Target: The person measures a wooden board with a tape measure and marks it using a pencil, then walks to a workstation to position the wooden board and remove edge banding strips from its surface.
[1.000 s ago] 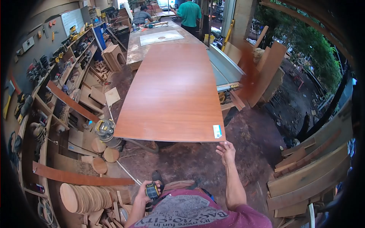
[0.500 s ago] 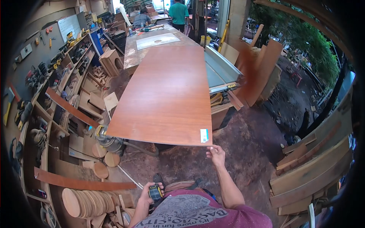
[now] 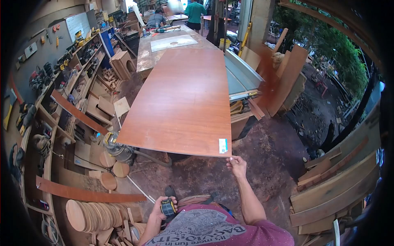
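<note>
A large reddish-brown wooden panel stretches away from me, its far end over a long workbench. A small white and blue sticker is on its near right corner. My right hand is closed with thumb and fingertips at that corner, pinching the panel's edge. Low in front of my shirt, my left hand is wrapped round a yellow and black tape measure. The tape measure is apart from the panel.
The workbench carries a pale sheet. A table saw stands right of the panel. A vacuum-like machine with a hose sits below its left corner. Round wooden discs and boards flank me. Two people are farther back.
The view has shifted slightly, so the panel and right hand appear a little farther right. Both hands keep their holds. A blurred pale shape now shows near the people at the back.
</note>
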The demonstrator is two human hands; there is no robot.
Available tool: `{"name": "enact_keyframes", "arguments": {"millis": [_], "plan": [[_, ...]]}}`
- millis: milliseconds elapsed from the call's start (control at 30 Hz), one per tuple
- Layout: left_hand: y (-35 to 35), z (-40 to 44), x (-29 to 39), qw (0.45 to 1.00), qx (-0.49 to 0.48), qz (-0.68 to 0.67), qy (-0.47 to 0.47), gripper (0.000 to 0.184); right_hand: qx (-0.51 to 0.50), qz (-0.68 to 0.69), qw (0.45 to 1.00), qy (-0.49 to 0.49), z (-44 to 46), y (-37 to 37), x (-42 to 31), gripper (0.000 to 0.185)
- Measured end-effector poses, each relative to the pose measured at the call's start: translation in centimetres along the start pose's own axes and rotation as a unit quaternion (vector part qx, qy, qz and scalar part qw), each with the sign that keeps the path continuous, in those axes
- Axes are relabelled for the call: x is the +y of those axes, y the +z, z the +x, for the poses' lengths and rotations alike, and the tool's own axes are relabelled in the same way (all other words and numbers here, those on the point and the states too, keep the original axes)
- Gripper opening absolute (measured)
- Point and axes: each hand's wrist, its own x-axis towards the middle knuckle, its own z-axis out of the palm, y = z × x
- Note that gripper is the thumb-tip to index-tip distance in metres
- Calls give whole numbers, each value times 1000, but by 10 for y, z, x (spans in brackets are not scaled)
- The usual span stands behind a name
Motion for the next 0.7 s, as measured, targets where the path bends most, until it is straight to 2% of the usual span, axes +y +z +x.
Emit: {"name": "enact_keyframes", "arguments": {"millis": [700], "plan": [[16, -1, -4, 999, 38, 32, -10, 41, 24, -42, 999, -25, -6, 1, -9, 15]]}}
